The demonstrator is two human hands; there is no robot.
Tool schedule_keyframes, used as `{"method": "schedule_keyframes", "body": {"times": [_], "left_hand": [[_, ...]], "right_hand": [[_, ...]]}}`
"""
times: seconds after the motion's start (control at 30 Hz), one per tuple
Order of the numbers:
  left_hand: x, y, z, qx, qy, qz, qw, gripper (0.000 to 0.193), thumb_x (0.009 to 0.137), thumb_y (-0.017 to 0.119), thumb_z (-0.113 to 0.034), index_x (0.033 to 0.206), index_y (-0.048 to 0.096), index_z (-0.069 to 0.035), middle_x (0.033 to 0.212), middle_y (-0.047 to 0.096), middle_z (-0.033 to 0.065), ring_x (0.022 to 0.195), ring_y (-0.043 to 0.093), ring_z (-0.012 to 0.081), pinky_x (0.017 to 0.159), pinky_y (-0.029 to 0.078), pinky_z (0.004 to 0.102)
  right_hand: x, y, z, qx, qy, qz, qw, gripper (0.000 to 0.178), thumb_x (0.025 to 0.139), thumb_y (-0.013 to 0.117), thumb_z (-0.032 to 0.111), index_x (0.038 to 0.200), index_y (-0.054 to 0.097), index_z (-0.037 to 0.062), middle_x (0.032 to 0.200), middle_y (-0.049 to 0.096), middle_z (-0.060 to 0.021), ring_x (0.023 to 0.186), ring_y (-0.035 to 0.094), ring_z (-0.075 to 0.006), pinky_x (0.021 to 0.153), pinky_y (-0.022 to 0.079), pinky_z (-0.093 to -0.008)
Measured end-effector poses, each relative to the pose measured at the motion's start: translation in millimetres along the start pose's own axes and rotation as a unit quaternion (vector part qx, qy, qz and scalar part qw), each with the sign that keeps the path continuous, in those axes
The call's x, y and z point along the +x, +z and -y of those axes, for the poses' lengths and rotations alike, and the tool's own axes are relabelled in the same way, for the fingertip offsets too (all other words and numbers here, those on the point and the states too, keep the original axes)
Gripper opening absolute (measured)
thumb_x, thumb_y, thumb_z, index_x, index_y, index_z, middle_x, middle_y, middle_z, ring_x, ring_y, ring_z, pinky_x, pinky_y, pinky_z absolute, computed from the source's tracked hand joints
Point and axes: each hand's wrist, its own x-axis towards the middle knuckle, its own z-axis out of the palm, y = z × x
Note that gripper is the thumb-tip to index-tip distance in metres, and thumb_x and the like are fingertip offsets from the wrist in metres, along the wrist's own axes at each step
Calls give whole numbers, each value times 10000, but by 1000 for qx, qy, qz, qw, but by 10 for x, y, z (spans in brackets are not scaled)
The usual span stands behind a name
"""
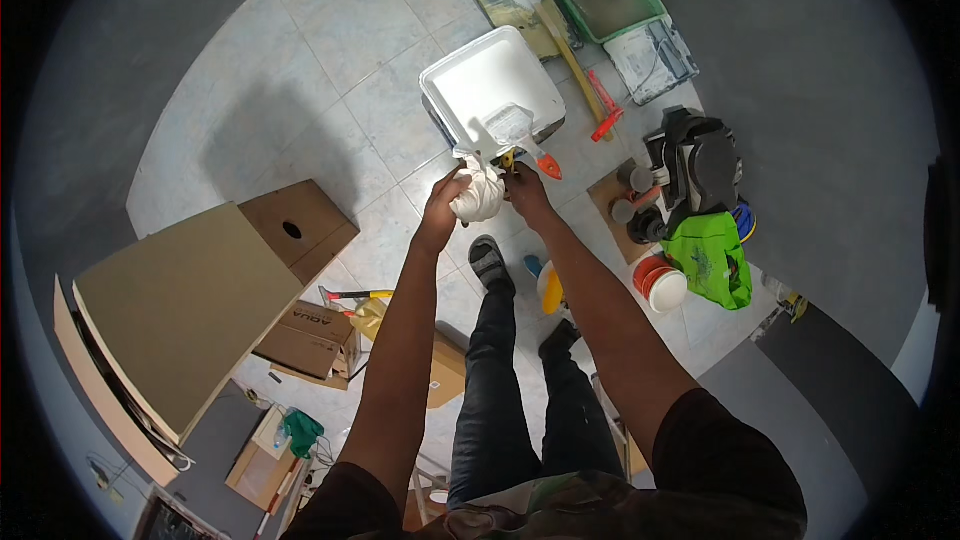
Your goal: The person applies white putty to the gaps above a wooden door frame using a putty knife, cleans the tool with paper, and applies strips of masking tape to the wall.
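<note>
A white, crumpled cloth-like bundle (479, 192) is gripped along its left side by my left hand (438, 202). My right hand (527, 190) is closed at the bundle's right side, around a small yellow tool (508, 159) that is mostly hidden by the fingers. Both hands are at the near edge of a square white bucket (480, 70), whose inside is coated or filled with white. Across the bucket's near right corner lies a wide, white-smeared spreader or brush (512, 126) with an orange handle (548, 167), just beyond my right hand.
Far right, a green tub (610, 0) of murky liquid holds a pole, beside a paint-smeared tray (650, 60). A red-handled tool (604, 110), green bag (710, 260) and red-and-white bucket (660, 285) stand right. Cardboard boxes (310, 335) and a large panel (185, 310) fill the left.
</note>
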Motion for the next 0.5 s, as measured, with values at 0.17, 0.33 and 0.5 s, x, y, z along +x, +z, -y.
{"method": "schedule_keyframes", "body": {"times": [0.17,0.33,0.5], "left_hand": [[60,33,35,30,-44,-22,998,498,989,532,-292,1391,600,-6,991,704,48,813,639,115,657,495,254],[0,117,-25,23,-40,-46,998,482,997,508,-324,1353,623,-20,869,673,34,669,598,97,521,437,253],[-17,174,-74,31,-25,-45,998,449,1006,485,-314,1305,641,-18,864,666,31,666,594,96,518,434,253]], "right_hand": [[-41,3,-149,26,-16,-26,999,320,1050,511,274,1187,581,-7,1009,652,-100,892,656,-172,795,543,-342],[-219,68,-63,13,-38,-34,999,393,1047,527,381,1094,583,-5,908,626,-89,815,642,-174,733,515,-344],[-446,-24,131,65,29,37,997,298,1080,496,268,1167,531,-15,962,636,-101,760,676,-166,713,601,-324]]}}
